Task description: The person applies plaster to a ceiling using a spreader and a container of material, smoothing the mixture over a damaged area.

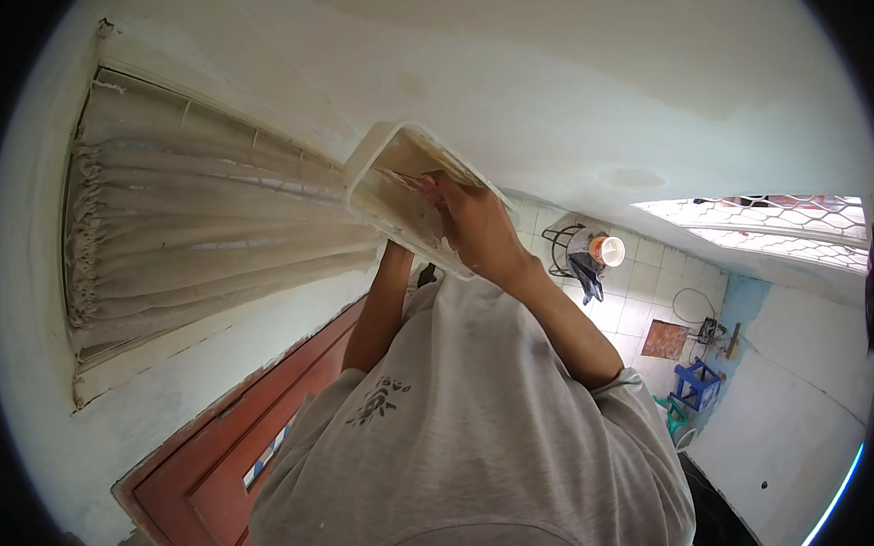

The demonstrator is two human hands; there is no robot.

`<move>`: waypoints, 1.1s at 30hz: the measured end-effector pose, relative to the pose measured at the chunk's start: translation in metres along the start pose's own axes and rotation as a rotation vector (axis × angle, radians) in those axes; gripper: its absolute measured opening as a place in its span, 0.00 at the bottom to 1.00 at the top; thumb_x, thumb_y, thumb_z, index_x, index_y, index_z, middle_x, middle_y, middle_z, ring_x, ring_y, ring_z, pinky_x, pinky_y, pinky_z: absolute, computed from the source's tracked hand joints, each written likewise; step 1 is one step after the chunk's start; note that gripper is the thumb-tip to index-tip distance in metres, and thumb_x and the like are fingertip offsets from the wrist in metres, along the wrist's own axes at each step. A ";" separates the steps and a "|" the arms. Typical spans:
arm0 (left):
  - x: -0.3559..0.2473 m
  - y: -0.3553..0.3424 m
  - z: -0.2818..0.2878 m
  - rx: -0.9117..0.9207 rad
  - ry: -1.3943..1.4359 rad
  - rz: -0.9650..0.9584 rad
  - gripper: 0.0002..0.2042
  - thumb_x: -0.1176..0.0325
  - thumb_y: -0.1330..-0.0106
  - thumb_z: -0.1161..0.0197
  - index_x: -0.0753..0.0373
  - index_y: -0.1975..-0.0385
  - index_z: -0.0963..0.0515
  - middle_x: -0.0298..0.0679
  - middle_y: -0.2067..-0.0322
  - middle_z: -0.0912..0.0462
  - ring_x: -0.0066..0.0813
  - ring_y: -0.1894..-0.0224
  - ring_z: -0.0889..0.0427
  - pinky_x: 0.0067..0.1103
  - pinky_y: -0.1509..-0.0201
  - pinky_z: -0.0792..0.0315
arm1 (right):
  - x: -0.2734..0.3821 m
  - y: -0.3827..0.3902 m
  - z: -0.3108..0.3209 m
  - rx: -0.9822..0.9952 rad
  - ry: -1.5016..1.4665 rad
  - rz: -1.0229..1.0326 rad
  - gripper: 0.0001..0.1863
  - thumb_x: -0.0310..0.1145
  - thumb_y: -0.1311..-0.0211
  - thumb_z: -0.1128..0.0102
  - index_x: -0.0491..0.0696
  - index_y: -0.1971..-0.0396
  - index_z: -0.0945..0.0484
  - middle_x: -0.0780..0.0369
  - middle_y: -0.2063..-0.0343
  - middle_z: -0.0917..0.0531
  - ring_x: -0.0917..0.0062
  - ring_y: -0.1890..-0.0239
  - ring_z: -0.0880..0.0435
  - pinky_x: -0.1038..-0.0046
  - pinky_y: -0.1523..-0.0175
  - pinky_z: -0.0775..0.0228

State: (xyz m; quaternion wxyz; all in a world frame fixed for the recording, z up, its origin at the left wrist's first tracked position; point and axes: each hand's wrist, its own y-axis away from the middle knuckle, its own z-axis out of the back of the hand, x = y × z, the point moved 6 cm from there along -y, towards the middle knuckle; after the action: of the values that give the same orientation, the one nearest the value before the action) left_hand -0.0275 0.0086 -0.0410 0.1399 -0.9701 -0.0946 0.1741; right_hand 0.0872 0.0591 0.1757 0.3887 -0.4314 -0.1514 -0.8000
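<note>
A white rectangular plastic tub [376, 146] is held up in front of my chest, tilted so that its inside shows. My left forearm [386, 286] rises behind its near side; the left hand's fingers are hidden by the tub, which that hand supports. Inside the tub, my right hand [468, 216] is closed on a thin, flat scraper [399, 178], whose pale blade points to the left. Whitish smears of paste mark the tub's inner walls and the right fingers.
A curtained window [217, 227] lies left, above a red door [228, 458]. The plastered wall [578, 95] stands ahead. Below right, a stool [565, 244] carries a black bag [586, 278] and a white-topped container [607, 250]. A blue stool [696, 383] is farther right, near a grated opening [775, 227].
</note>
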 end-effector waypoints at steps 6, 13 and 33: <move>-0.001 -0.017 -0.029 -0.108 0.054 -0.036 0.18 0.57 0.22 0.48 0.60 0.40 0.30 0.40 0.45 0.23 0.34 0.42 0.24 0.30 0.35 0.27 | -0.009 -0.002 -0.007 -0.028 0.072 -0.058 0.27 0.13 0.49 0.44 0.39 0.45 0.31 0.44 0.61 0.16 0.44 0.57 0.18 0.52 0.55 0.24; -0.006 0.008 0.042 -0.121 0.303 -0.024 0.25 0.53 0.24 0.46 0.59 0.32 0.34 0.45 0.37 0.26 0.41 0.36 0.25 0.41 0.31 0.29 | -0.016 -0.004 -0.016 -0.058 -0.067 -0.029 0.21 0.15 0.43 0.45 0.38 0.48 0.30 0.43 0.59 0.17 0.43 0.53 0.19 0.51 0.51 0.27; -0.037 -0.026 -0.008 -0.698 -0.480 -0.201 0.41 0.27 0.29 0.68 0.50 0.26 0.43 0.34 0.30 0.37 0.38 0.29 0.36 0.37 0.27 0.39 | -0.041 0.006 0.067 -0.342 -0.765 -0.312 0.10 0.29 0.30 0.42 0.45 0.52 0.26 0.63 0.64 0.17 0.83 0.68 0.21 0.78 0.65 0.29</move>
State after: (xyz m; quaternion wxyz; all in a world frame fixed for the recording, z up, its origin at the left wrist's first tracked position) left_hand -0.0623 0.0224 -0.0146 -0.2060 -0.8772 -0.2716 0.3380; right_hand 0.1434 0.1140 0.1815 0.1024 -0.7262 -0.2130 -0.6456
